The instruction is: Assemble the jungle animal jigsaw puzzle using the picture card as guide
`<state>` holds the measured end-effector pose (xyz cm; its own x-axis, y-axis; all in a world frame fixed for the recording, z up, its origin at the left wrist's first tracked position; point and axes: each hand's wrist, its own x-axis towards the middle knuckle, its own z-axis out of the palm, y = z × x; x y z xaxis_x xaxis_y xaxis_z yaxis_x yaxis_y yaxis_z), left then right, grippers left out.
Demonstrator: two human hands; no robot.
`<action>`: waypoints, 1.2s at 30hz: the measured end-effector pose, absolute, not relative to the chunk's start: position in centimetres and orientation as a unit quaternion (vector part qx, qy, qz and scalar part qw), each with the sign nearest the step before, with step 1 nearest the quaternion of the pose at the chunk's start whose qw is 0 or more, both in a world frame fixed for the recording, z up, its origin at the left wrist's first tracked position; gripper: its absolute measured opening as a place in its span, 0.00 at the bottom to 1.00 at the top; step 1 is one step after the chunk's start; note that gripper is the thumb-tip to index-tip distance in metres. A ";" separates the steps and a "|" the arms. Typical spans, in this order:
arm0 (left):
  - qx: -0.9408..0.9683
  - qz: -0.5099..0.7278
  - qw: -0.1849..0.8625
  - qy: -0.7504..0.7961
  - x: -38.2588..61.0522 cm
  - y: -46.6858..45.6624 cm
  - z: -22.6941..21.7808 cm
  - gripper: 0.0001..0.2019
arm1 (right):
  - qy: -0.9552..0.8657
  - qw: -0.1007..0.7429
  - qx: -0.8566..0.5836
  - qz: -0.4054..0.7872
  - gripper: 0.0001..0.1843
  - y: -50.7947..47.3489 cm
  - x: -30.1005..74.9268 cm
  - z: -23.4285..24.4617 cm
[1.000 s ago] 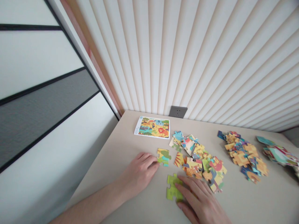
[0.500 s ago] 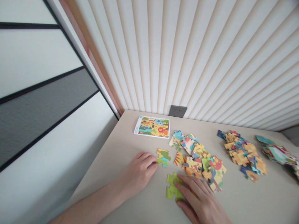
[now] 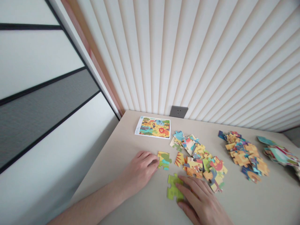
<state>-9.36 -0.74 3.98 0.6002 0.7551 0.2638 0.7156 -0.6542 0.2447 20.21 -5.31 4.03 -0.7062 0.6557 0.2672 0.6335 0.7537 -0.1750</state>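
My left hand (image 3: 144,167) has its fingers closed at the left edge of a yellow, green and blue jigsaw puzzle piece (image 3: 164,160), which lies on the table. My right hand (image 3: 199,197) grips the right side of a green puzzle piece (image 3: 172,188) nearer to me, thumb below and fingers over its edge. Part of that piece is hidden under the fingers. The two pieces are apart. Just beyond my right hand lies a loose heap of colourful puzzle pieces (image 3: 193,168), some overlapping.
A picture card (image 3: 154,128) with animals lies near the back left of the table (image 3: 112,156). Two more heaps of puzzle pieces, an orange and blue one (image 3: 243,153) and a mixed one (image 3: 280,155), are at the right. Behind stand a ribbed wall and a dark socket (image 3: 179,111).
The yellow, green and blue piece has turned slightly and now lies straighter, with my left fingers at its edge. My right hand and the green piece have barely moved.
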 end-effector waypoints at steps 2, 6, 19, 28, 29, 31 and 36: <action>0.899 0.177 0.054 0.397 -9.5 -0.7 4.0 0.07 | -0.923 0.157 -0.349 0.037 0.19 -5.3 20.3 4.0; 0.907 0.175 0.051 0.380 -9.8 -0.7 3.9 0.06 | -0.922 0.154 -0.352 0.040 0.20 -5.4 20.3 3.9; 0.884 0.178 0.075 0.426 -10.0 -0.5 4.2 0.14 | -0.917 0.162 -0.360 0.056 0.19 -5.5 20.2 4.0; 0.886 0.166 0.086 0.425 -9.8 -0.6 4.8 0.10 | -0.918 0.165 -0.357 0.048 0.19 -5.4 20.4 3.9; 0.886 0.167 0.085 0.424 -9.9 -0.5 4.9 0.10 | -0.918 0.167 -0.358 0.048 0.19 -5.4 20.4 3.9; 0.888 0.169 0.084 0.420 -10.0 -0.5 4.9 0.10 | -0.917 0.170 -0.358 0.049 0.19 -5.4 20.4 3.9; 0.892 0.163 0.090 0.413 -10.3 -0.4 5.1 0.13 | -0.919 0.159 -0.357 0.048 0.20 -5.5 20.5 3.9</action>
